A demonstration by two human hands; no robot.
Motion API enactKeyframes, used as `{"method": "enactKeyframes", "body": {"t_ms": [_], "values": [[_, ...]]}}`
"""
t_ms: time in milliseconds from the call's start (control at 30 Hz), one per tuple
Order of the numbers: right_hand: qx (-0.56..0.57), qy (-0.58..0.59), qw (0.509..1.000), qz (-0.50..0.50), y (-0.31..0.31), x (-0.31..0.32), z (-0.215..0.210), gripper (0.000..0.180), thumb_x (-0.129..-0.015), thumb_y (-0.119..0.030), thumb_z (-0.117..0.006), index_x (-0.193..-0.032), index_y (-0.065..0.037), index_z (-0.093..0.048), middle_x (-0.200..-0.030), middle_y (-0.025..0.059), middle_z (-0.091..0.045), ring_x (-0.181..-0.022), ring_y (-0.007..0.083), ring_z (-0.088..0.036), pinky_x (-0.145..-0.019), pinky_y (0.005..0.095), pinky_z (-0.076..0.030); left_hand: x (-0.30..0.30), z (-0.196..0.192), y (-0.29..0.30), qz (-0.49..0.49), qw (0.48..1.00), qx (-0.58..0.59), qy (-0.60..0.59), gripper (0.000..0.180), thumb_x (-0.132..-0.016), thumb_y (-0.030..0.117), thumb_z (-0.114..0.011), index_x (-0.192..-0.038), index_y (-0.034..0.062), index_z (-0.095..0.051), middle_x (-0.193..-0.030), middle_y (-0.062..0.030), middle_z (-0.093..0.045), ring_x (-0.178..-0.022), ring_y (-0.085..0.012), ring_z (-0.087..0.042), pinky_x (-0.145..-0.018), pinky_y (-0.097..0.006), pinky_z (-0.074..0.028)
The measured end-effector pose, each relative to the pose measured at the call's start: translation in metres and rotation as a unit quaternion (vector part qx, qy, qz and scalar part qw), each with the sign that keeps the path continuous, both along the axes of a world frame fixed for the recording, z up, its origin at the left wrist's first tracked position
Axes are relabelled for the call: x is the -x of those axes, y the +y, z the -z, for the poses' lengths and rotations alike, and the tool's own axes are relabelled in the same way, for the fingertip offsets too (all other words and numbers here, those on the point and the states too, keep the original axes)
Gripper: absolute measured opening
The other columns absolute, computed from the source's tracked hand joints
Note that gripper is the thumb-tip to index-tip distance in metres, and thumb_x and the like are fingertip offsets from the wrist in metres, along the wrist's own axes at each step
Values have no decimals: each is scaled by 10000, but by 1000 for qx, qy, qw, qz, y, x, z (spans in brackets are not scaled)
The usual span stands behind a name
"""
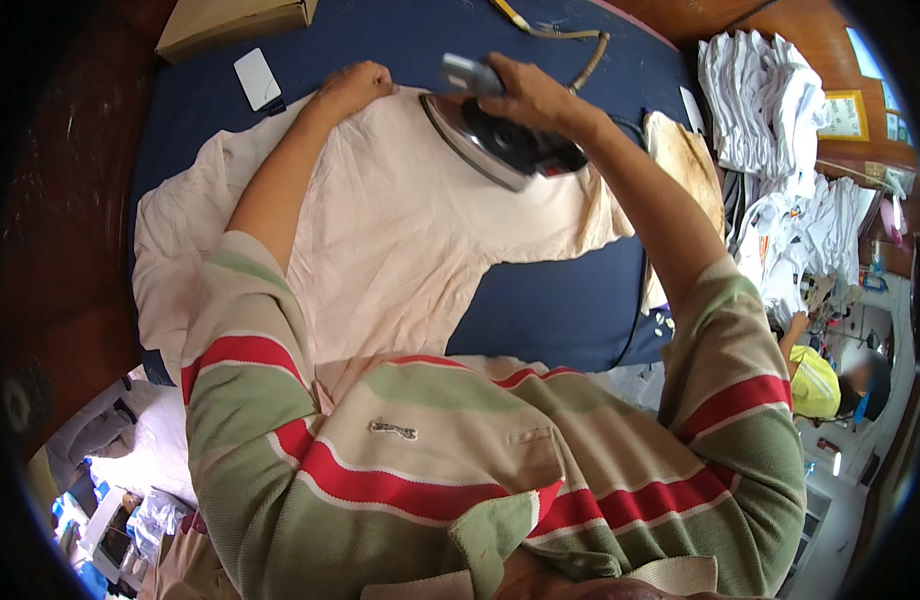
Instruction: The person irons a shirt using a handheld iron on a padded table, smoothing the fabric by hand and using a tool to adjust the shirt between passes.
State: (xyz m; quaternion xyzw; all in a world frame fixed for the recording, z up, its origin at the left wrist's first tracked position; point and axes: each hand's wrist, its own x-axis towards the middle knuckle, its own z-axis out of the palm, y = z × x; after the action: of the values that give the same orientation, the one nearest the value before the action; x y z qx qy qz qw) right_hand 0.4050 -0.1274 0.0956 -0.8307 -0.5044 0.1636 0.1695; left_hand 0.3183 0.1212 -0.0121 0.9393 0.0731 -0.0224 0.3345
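Pressing iron [500,140] gripped in our right hand [525,92]; left hand [352,88] flat, empty, pinning peach garment [400,240]; lower half creased, unpressed we judge.

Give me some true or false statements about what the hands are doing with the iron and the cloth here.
1. The right hand grips the handle of the dark, metal-soled clothes iron. True.
2. The left hand holds a pair of scissors. False: it presses flat on the pale peach cotton garment.
3. The garment lies on a dark blue padded ironing surface. True.
4. The iron stands on the brown cardboard box. False: it is over the garment, tilted; the box sits at the far left corner.
5. A stack of white folded clothes lies to the right. True.
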Motion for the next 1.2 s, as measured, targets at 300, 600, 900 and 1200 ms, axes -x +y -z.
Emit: {"method": "enactKeyframes", "body": {"t_ms": [300, 600, 900, 1200], "values": [[-7, 21, 996, 81, -35, 48, 13, 488, -780, -263, -652, -1152, 0, -475, -921, 221, -617, -804, 312, -634, -717, 376, -492, 22, 22, -15, -79, 940, -238, -233, 227, -842, 296, -598, -991, 126, -620, -880, -75, -643, -804, -250, -608, -719, -353, -461], [-5, 22, 989, 143, -107, 42, 8, 502, -757, -271, -655, -1138, 2, -477, -951, 265, -617, -912, 407, -603, -790, 419, -462, 183, -11, -225, 131, 976, -138, -108, 273, -777, 172, -607, -1039, 98, -600, -910, -77, -644, -821, -232, -618, -742, -375, -433], [2, 140, 981, 132, -135, 21, 6, 527, -776, -223, -664, -1211, -13, -454, -905, 125, -612, -756, 189, -586, -680, 314, -477, 198, -2, -203, 88, 988, 7, -124, 234, -757, 102, -570, -979, 96, -647, -912, -50, -653, -836, -214, -599, -806, -356, -403], [-46, 74, 983, 164, -64, 99, 12, 565, -732, -317, -652, -1088, 85, -480, -1007, 288, -603, -944, 399, -597, -825, 400, -467, 207, 11, -207, 20, 985, 46, -164, 157, -722, 120, -615, -872, 82, -639, -852, -48, -626, -829, -226, -572, -824, -338, -397]]}}
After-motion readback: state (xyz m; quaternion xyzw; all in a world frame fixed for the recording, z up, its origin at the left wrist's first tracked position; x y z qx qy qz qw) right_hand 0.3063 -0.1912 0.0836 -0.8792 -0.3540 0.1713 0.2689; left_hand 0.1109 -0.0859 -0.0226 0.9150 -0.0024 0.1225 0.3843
